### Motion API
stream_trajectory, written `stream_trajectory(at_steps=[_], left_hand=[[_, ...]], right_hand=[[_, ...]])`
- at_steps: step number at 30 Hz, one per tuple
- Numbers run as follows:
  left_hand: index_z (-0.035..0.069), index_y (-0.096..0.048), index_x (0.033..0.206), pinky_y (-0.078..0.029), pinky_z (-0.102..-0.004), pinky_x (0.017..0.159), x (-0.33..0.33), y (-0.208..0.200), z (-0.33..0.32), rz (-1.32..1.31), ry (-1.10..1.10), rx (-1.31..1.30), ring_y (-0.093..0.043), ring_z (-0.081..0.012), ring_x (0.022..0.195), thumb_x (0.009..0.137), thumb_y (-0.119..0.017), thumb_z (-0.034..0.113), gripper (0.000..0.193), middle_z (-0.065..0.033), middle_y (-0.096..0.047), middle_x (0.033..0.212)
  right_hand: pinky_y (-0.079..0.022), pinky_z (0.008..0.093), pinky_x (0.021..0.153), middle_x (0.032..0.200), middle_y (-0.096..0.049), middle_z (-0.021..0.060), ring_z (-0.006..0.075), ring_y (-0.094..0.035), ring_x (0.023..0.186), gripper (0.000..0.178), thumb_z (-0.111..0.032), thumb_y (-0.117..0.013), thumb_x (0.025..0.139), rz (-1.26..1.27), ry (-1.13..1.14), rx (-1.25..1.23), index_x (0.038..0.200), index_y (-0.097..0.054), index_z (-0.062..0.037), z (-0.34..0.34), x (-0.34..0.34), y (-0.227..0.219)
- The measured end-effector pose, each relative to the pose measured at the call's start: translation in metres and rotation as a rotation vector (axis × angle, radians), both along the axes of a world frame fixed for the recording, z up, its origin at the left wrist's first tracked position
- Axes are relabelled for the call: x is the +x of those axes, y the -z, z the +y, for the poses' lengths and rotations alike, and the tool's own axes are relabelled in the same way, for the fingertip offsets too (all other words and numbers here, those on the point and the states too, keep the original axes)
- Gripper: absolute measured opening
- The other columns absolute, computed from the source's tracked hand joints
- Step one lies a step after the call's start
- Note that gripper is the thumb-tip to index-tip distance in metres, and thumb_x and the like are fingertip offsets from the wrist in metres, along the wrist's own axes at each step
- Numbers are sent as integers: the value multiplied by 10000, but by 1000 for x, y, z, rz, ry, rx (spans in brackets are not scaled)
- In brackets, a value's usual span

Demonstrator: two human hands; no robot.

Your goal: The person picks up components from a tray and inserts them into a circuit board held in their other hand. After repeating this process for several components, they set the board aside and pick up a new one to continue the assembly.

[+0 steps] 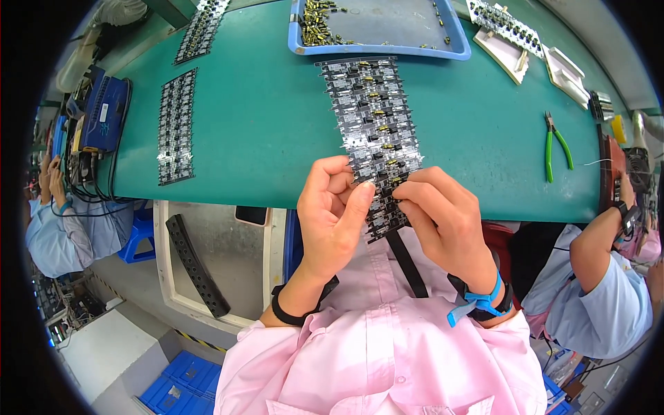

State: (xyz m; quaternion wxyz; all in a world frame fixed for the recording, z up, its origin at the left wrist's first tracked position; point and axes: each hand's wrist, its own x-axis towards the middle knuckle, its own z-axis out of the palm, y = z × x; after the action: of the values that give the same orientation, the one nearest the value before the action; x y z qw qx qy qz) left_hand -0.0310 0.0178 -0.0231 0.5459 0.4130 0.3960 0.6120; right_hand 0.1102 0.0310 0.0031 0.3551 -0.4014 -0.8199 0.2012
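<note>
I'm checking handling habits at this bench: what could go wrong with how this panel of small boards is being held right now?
1. The panel of small boards overhangs the green table edge, pinched only at its near end by the left hand and right hand; it might flex or crack at a joint.
2. Small parts sitting on the boards could shake loose and fall to the floor.
3. The green-handled pliers lie loose near the right side and could be knocked.

Both hands, left point(332, 214) and right point(443, 214), pinch a circuit-board panel point(373, 117) over the green table point(263, 124).
</note>
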Motion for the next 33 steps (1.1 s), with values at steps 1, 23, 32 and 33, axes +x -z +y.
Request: stream_trajectory(at_steps=[1,23,32,33], left_hand=[[-16,-353,971,-324,-153,476,0,0,0,-1,-3,-2,-408,-23,593,760,-477,-1,245,-52,-492,756],[-21,-322,1034,-387,-171,598,-11,-16,-4,-65,26,61,-493,-80,762,755,-465,-20,314,-115,-519,872],[-19,-288,1089,-445,-209,549,-38,-21,10,-83,-127,-54,-529,-113,705,741,-456,-31,386,-141,-520,890],[-18,-289,1088,-452,-214,515,-36,-24,7,-94,-146,-63,-534,-117,683,741,-451,-31,383,-143,-520,887]], right_hand=[[-392,277,493,728,-478,103,235,-484,576,196,84,-519,604,13,-2,-12,777,-507,-8,0,0,-1],[-417,183,564,852,-533,89,93,-507,709,422,-11,-511,705,747,213,-807,1086,-332,13,-4,-23,-14],[-408,214,483,757,-542,64,79,-505,599,259,-64,-513,718,321,5,-533,953,-451,27,73,-10,-28],[-411,223,488,712,-545,59,82,-506,570,192,-76,-512,714,89,-10,-370,873,-503,31,92,-2,-40]])
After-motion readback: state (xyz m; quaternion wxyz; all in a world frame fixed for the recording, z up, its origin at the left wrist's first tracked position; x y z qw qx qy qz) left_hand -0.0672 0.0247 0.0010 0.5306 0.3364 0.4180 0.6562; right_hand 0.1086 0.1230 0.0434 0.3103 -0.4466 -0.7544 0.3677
